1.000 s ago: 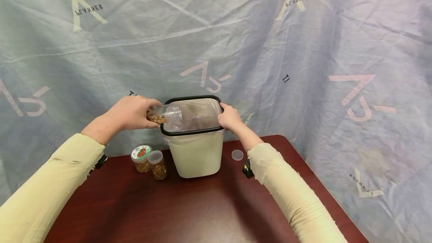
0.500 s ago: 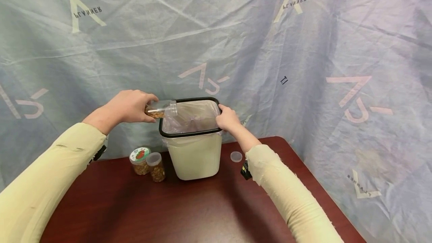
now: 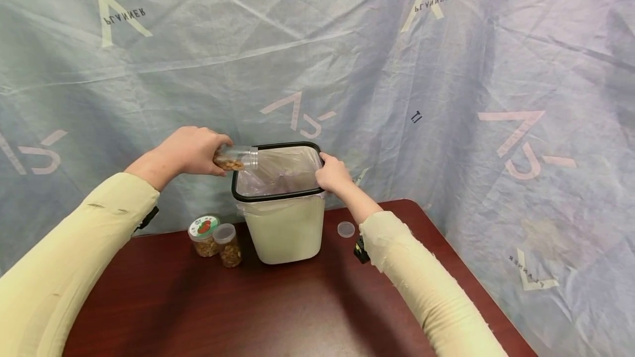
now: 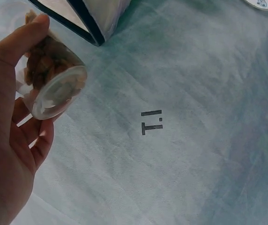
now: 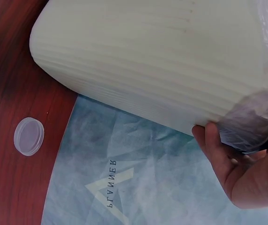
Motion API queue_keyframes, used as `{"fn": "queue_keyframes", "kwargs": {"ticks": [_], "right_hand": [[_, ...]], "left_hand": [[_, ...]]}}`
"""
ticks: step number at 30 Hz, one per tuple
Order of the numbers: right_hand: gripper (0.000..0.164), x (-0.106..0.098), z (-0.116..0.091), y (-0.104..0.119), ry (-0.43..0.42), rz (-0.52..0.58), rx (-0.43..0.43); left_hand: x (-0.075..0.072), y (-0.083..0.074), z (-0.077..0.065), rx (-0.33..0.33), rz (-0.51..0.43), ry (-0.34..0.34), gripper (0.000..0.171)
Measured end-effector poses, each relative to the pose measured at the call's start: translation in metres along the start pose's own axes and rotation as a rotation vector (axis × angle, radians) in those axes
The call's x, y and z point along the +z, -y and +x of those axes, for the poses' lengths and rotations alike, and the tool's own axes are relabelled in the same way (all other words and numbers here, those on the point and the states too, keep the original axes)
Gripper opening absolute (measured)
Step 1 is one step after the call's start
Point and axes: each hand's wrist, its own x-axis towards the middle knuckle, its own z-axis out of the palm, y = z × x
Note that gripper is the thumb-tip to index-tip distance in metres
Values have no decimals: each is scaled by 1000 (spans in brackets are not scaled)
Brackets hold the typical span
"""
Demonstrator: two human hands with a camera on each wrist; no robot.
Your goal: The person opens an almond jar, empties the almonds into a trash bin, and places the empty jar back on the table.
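My left hand [image 3: 195,150] grips a clear plastic jar [image 3: 243,157] partly filled with brown nut-like pieces. The jar lies nearly level on its side, its uncapped mouth overlapping the left rim of the trash bin [image 3: 285,230] in the head view. In the left wrist view, thumb and fingers wrap round the jar [image 4: 61,89], its round base towards the camera. The bin is cream with a black rim and a clear liner bag [image 3: 288,167]. My right hand [image 3: 335,174] holds the bin's right rim, and its fingers [image 5: 212,136] curl against the outer wall in the right wrist view.
Left of the bin stand a jar with a tomato-picture lid [image 3: 204,237] and a slimmer lidded jar [image 3: 229,248], both holding brown pieces. A loose clear lid [image 3: 345,229] lies to the right on the dark red table [image 3: 278,307]. A printed cloth [image 3: 317,54] hangs behind.
My left hand has risen a little and drawn slightly left. The jar has gone from tipped mouth-down over the bin to nearly level. The right hand keeps its hold on the rim.
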Motion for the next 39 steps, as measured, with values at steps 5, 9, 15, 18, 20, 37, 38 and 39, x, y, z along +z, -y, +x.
{"fn": "queue_keyframes", "kwargs": {"ticks": [5, 9, 15, 18, 20, 37, 38, 39], "right_hand": [[65, 0, 0, 1, -6, -19, 4], [65, 1, 1, 1, -10, -39, 13], [65, 2, 2, 0, -13, -56, 20], [65, 3, 3, 0, -16, -59, 17], [66, 3, 3, 0, -19, -60, 19], [64, 0, -1, 1, -20, -67, 7], [64, -1, -1, 1, -17, -66, 7], [64, -1, -2, 2, -23, -75, 3]], "left_hand": [[4, -1, 5, 16, 19, 13, 66], [5, -4, 9, 19, 45, 17, 66], [6, -8, 16, 26, 75, 17, 68], [6, -9, 19, 21, 83, 27, 67], [5, -11, 20, 24, 80, 29, 66], [5, -15, 22, 43, 117, 37, 64], [5, -15, 22, 42, 120, 38, 64], [5, -15, 22, 42, 120, 38, 64]]}}
